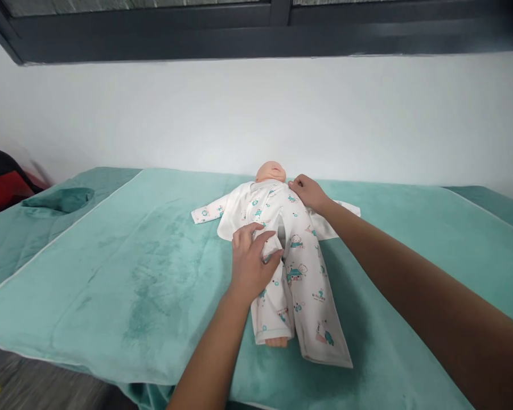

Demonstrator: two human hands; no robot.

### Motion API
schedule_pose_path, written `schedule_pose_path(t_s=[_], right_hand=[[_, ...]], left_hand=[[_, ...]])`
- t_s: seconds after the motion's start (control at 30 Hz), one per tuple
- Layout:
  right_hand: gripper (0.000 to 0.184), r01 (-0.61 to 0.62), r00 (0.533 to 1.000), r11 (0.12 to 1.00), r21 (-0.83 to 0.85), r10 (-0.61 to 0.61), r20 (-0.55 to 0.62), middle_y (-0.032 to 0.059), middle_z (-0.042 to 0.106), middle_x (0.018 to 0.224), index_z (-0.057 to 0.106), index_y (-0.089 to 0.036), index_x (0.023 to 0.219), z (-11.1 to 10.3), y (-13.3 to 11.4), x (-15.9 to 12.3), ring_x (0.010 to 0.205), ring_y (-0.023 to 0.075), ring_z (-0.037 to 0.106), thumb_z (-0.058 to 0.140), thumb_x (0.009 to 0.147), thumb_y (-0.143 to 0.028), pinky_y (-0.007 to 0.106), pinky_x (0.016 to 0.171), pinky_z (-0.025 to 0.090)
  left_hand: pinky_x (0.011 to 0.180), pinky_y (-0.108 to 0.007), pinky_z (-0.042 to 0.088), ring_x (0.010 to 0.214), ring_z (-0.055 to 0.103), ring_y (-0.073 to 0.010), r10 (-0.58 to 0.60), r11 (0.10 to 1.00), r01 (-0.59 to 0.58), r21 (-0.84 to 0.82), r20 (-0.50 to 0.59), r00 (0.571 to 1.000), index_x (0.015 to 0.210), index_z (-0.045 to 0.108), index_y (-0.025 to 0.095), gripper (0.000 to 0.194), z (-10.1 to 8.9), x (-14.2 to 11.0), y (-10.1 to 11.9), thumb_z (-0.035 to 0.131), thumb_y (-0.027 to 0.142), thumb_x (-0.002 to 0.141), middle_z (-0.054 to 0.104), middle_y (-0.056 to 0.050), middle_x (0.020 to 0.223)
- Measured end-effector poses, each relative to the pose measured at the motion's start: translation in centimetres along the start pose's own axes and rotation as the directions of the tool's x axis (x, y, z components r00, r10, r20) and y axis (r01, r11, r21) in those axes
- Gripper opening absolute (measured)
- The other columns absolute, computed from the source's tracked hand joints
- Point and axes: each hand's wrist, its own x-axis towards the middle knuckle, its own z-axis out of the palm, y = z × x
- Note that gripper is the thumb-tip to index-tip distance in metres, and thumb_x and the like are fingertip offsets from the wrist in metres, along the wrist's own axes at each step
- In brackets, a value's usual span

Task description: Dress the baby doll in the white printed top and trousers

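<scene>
Head view: a clothed doll (268, 206) lies straight ahead of the person on a green cover (111, 273), its long axis running away from the viewer, with the head (270, 171) at the far end, near the wall (154, 119), and the trousers (301, 285) pointing back. The left hand (253, 259), nearer the viewer, rests at the upper left trouser leg, thumb and fingers parted; a foot (276, 342) shows below that cuff. The right hand (310, 192) reaches farther, to the shoulder beside the head, fingers curled; whether they pinch cloth cannot be told.
</scene>
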Motion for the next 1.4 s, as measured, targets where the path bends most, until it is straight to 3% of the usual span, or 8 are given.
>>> schedule_pose_path(t_s=[0.23, 0.43, 0.57, 0.73, 0.93, 1.07, 1.23, 1.4], right_hand=[[0.025, 0.014, 0.997, 0.984, 0.180, 0.000, -0.078, -0.0015, 0.055, 0.073, 0.050, -0.021, 0.073, 1.4, 0.6, -0.3, 0.074, 0.0166, 0.050, 0.058, 0.081, -0.044, 0.032, 0.074, 0.040], [0.034, 0.003, 0.980, 0.839, 0.544, 0.105, -0.168, 0.0048, 0.064, 0.111, 0.059, -0.023, 0.103, 2.8, 1.4, -5.0, 0.106, 0.0213, 0.058, 0.058, 0.080, -0.048, 0.039, 0.097, 0.043], [0.038, 0.031, 0.975, 0.836, 0.548, 0.095, -0.200, 0.0043, 0.060, 0.127, 0.059, -0.026, 0.114, 2.6, 1.0, -8.1, 0.122, 0.0218, 0.052, 0.058, 0.083, -0.048, 0.042, 0.109, 0.036], [0.038, 0.020, 0.967, 0.837, 0.547, 0.123, -0.222, 0.0062, 0.061, 0.126, 0.059, -0.025, 0.117, 2.2, -0.5, -10.3, 0.115, 0.0224, 0.055, 0.056, 0.085, -0.044, 0.043, 0.102, 0.043], [0.016, 0.285, 0.908, 0.916, 0.282, -0.164, -0.386, 0.0059, 0.062, 0.110, 0.061, -0.023, 0.097, 0.7, -3.5, -12.6, 0.107, 0.0213, 0.054, 0.053, 0.088, -0.032, 0.040, 0.094, 0.044], [0.009, 0.375, 0.919, 0.923, 0.087, -0.358, -0.163, 0.0019, 0.062, 0.086, 0.058, -0.023, 0.085, -0.2, -5.2, -13.4, 0.086, 0.0188, 0.054, 0.056, 0.087, -0.031, 0.035, 0.084, 0.042], [0.018, 0.227, 0.968, 0.947, -0.228, -0.245, -0.054, 0.0031, 0.060, 0.093, 0.053, -0.022, 0.091, 0.3, -6.3, -13.9, 0.086, 0.0205, 0.053, 0.063, 0.078, -0.030, 0.031, 0.068, 0.037], [0.002, 0.123, 0.984, 0.834, -0.537, -0.174, -0.045, 0.0073, 0.059, 0.091, 0.051, -0.021, 0.084, 1.1, -7.6, -14.8, 0.082, 0.0221, 0.051, 0.051, 0.084, -0.023, 0.031, 0.056, 0.023]], left_hand=[[0.103, -0.041, 0.037, 0.119, 0.044, -0.0233, 0.017, 0.999, -0.016, 0.046, -0.027, 0.999, 0.109, 0.064, 0.022, 0.025, 0.4, 0.0, -0.3, 0.059, 0.022, 0.085, 0.048, -0.009, 0.122], [0.102, -0.045, 0.037, 0.122, 0.040, -0.0265, 0.039, 0.996, -0.040, 0.084, 0.009, 0.999, 0.102, 0.068, 0.025, 0.023, 0.5, 0.3, -0.1, 0.056, 0.017, 0.084, 0.045, -0.009, 0.128], [0.102, -0.044, 0.037, 0.119, 0.042, -0.0252, 0.056, 0.997, -0.055, 0.046, -0.019, 0.998, 0.089, 0.068, 0.023, 0.012, 0.4, 0.4, 0.0, 0.057, 0.020, 0.087, 0.047, -0.008, 0.125], [0.100, -0.041, 0.039, 0.116, 0.045, -0.0220, 0.128, 0.991, -0.130, -0.019, -0.070, 0.989, 0.086, 0.066, 0.022, 0.011, 0.1, 0.1, 0.0, 0.056, 0.023, 0.090, 0.049, -0.008, 0.121], [0.095, -0.040, 0.042, 0.112, 0.047, -0.0234, 0.057, 0.998, -0.056, 0.030, -0.049, 0.997, 0.107, 0.065, 0.024, 0.024, 0.1, 0.1, 0.0, 0.061, 0.037, 0.088, 0.051, -0.010, 0.120], [0.091, -0.037, 0.043, 0.104, 0.051, -0.0227, 0.025, 0.998, -0.022, 0.065, -0.040, 0.999, 0.105, 0.062, 0.021, 0.024, 0.4, 0.8, 0.3, 0.062, 0.035, 0.086, 0.060, -0.007, 0.107], [0.080, -0.035, 0.044, 0.092, 0.053, -0.0224, -0.084, 0.985, 0.089, 0.150, -0.040, 0.996, 0.095, 0.054, 0.021, 0.018, 1.2, 1.7, 0.8, 0.063, 0.024, 0.079, 0.062, -0.004, 0.093], [0.076, -0.034, 0.043, 0.091, 0.051, -0.0227, -0.150, 0.972, 0.151, 0.182, -0.015, 0.989, 0.083, 0.052, 0.022, 0.011, 1.5, 1.7, 0.8, 0.062, 0.024, 0.080, 0.060, -0.004, 0.092]])
